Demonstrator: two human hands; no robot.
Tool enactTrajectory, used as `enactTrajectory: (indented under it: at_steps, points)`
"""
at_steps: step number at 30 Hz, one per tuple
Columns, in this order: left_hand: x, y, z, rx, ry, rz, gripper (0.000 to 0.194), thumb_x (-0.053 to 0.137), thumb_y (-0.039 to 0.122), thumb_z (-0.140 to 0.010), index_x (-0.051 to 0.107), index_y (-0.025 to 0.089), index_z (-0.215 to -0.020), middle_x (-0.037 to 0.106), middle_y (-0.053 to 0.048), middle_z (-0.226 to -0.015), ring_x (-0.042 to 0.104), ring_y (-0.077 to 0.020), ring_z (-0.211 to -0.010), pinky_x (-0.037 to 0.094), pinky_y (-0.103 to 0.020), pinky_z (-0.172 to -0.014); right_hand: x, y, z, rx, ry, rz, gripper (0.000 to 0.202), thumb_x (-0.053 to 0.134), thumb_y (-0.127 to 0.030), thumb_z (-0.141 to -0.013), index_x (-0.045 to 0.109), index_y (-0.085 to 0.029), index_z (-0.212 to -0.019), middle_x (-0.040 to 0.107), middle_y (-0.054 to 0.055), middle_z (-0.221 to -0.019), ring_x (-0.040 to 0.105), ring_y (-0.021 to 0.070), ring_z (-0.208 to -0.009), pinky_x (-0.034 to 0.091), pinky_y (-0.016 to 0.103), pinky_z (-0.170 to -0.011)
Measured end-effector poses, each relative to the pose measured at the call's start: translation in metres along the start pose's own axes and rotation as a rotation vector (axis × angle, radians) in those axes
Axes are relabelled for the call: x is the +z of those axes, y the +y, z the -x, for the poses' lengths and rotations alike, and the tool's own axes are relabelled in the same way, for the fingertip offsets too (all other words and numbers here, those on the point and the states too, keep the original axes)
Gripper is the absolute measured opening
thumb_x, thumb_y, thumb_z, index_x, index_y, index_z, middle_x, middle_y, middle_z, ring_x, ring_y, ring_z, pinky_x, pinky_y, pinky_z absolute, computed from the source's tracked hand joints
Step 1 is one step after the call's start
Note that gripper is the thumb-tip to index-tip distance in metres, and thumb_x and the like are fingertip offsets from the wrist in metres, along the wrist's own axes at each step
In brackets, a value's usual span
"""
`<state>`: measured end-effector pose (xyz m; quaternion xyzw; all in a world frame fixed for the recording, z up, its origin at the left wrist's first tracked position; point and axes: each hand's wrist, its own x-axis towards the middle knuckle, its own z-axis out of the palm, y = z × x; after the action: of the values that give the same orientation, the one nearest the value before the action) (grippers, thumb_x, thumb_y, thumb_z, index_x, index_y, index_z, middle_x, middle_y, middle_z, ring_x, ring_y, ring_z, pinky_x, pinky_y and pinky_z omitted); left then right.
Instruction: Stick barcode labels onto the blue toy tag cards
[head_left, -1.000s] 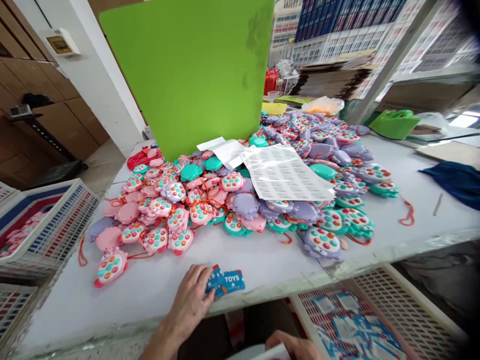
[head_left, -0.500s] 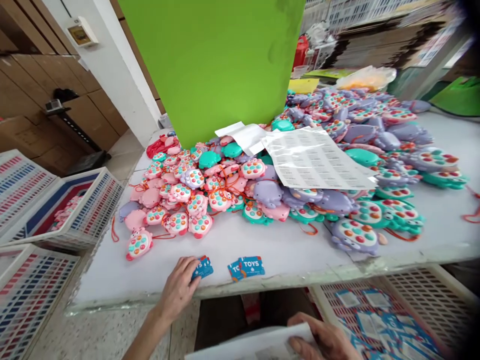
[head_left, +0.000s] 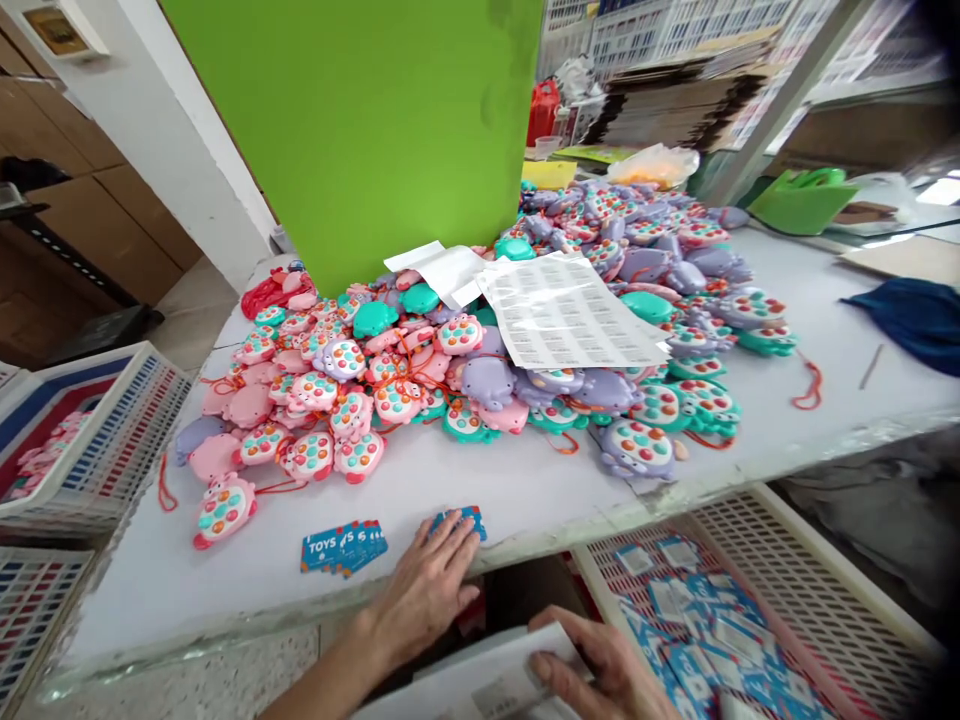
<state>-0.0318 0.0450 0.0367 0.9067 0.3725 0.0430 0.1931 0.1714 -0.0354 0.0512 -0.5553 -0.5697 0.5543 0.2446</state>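
My left hand [head_left: 429, 590] lies with its fingers stretched out flat at the table's front edge, fingertips over some blue cards [head_left: 474, 520], which it partly hides. Just to its left, a fanned row of blue cards [head_left: 324, 547] printed "TOYS" rests on the white tabletop. Low in the view, my right hand [head_left: 600, 665] grips white paper sheets [head_left: 487, 685] between thumb and fingers. Printed marks show near the sheets' corner, while their lower part is cut off by the frame.
Pink, purple and green animal-shaped toys [head_left: 397, 400] are heaped across the table, with label sheets [head_left: 570, 310] on top. Behind them stands a green panel [head_left: 375, 120]. Beneath the front edge, a basket [head_left: 814, 575] holds blue cards. More baskets [head_left: 142, 430] stand at left.
My left hand has moved from the left cards to the right ones. The left cards now lie fanned out. My right hand still holds the sheets, and the view has turned right.
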Motion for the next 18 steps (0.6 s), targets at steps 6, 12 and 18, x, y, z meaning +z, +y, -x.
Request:
enactTrajectory:
  at_steps: [6, 12, 18]
  points:
    - [0.002, -0.001, -0.003, 0.029, -0.059, 0.045, 0.056, 0.051, 0.018, -0.087, 0.035, 0.024, -0.14, 0.032, -0.004, -0.147, 0.022, -0.0246, -0.137, 0.024, -0.048, -0.111, -0.006, -0.003, 0.004, 0.026, 0.082, -0.082, 0.038, 0.049, -0.053, -0.082, 0.059, -0.018, -0.072, 0.053, -0.001, -0.065, 0.049, 0.0144, -0.063, 0.04, 0.02, -0.057]
    - [-0.029, -0.013, 0.039, -0.191, 0.028, 0.111, 0.04, 0.039, 0.023, -0.093, 0.047, 0.021, -0.132, 0.045, -0.008, -0.14, 0.037, -0.0257, -0.131, 0.036, -0.047, -0.103, -0.002, -0.016, -0.007, 0.041, 0.082, -0.134, 0.039, 0.054, -0.056, -0.077, 0.061, -0.018, -0.07, 0.052, -0.002, -0.062, 0.049, 0.0146, -0.062, 0.04, 0.022, -0.056]
    - [-0.082, 0.022, 0.059, -0.303, -0.068, 0.382, 0.017, 0.05, 0.037, -0.088, 0.066, 0.034, -0.09, 0.071, 0.006, -0.079, 0.068, -0.0172, -0.071, 0.053, -0.023, -0.062, 0.01, -0.025, -0.018, 0.018, 0.094, -0.306, 0.046, 0.054, -0.061, -0.077, 0.06, -0.015, -0.071, 0.054, -0.001, -0.06, 0.052, 0.0145, -0.059, 0.043, 0.023, -0.053]
